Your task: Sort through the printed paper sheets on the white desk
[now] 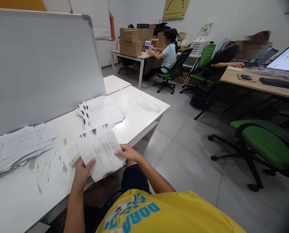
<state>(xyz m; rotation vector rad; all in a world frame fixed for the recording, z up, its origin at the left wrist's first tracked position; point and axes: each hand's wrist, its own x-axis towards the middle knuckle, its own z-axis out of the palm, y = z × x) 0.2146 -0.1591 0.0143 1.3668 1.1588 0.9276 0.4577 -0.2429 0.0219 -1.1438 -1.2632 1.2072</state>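
A printed sheet of paper [100,152], with black smudges along its edges, is held tilted above the front edge of the white table [54,168]. My left hand [83,170] grips its lower left side, thumb on top. On the right edge, my right hand [127,152] pinches the same sheet, thumb over the print. Just left of the sheet lies a small beige block-like object [75,160], partly hidden by the paper and my left hand. Behind the sheet rests a stack of papers [103,110] with black-marked edges. Whether one sheet or more is held, I cannot tell.
An uneven pile of papers [25,142] lies at the table's left. A whiteboard [42,64] stands along the back. Green chairs [268,145] are to the right, near a desk [244,81]. Two people sit working beyond, one beside cardboard boxes [131,47].
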